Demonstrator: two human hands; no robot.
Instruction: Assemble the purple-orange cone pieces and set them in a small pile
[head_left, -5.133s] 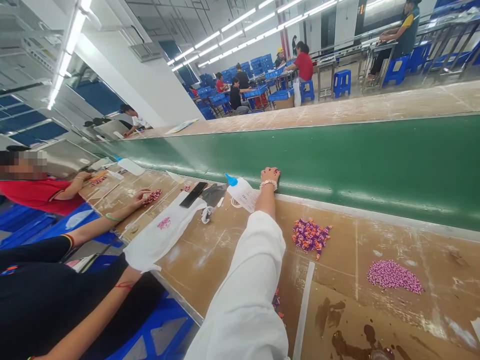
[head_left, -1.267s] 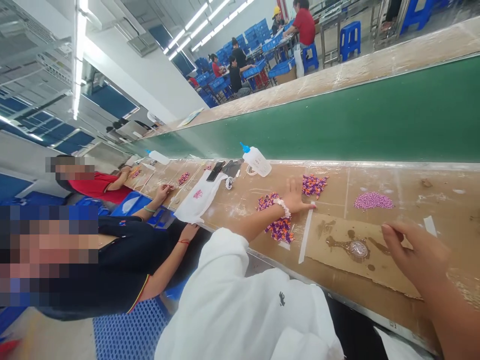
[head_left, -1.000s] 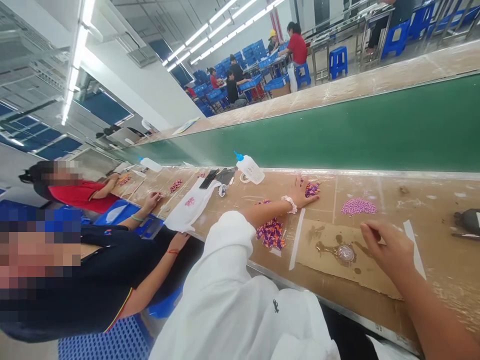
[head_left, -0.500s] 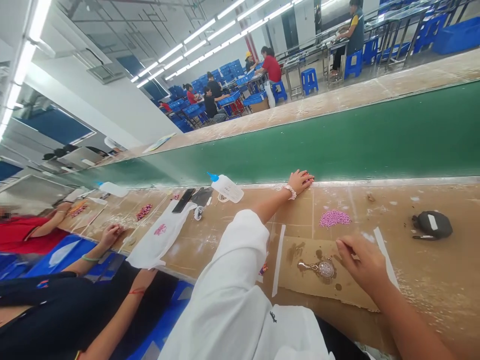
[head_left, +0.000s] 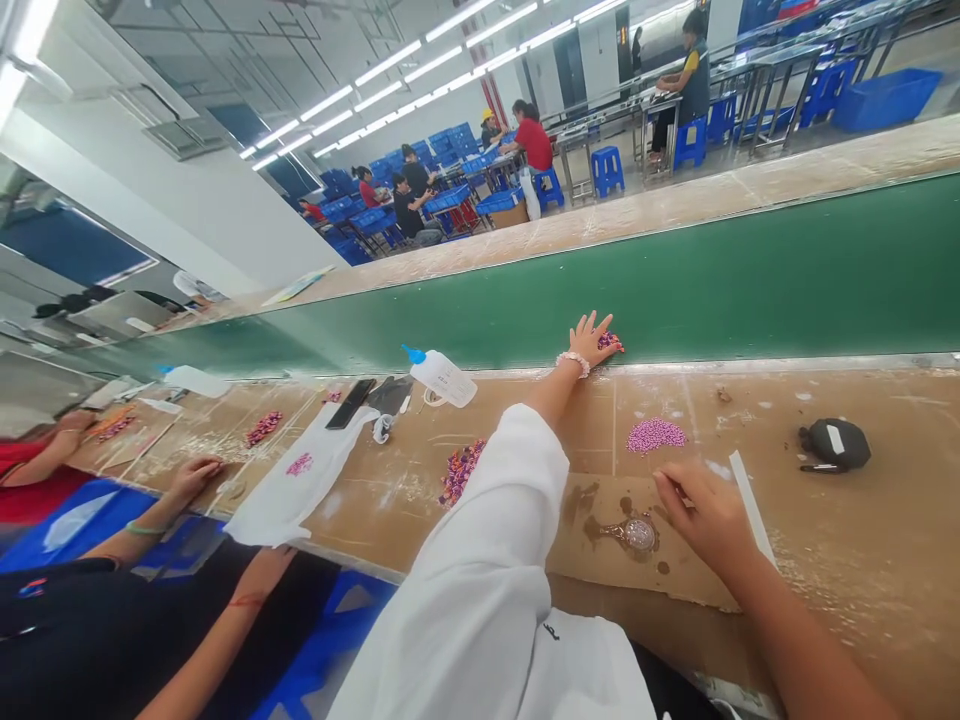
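My left hand [head_left: 591, 338], white-sleeved with a bead bracelet, reaches onto the near edge of the green conveyor belt [head_left: 750, 280]. Its fingers are spread, and a few purple-orange pieces [head_left: 610, 342] lie at the fingertips. My right hand [head_left: 701, 512] rests on a stained cardboard sheet [head_left: 675, 575] with fingers curled and pinched together; what they hold is hidden. A small glue puddle with a round cap [head_left: 637, 533] lies just left of it. A pink pile of small pieces [head_left: 655, 435] sits between the two hands.
A purple-orange pile [head_left: 461, 470] lies left of my sleeve. A squeeze bottle [head_left: 442, 375], phone [head_left: 350, 403], white bag [head_left: 289, 485] and black pouch [head_left: 834, 445] are on the brown worktable. Another person's arms [head_left: 180, 480] rest at the left. More people sit at blue crates beyond the belt.
My left hand left the purple-orange pile on the table, went up to the belt edge and spread its fingers there. My right hand stayed on the cardboard.
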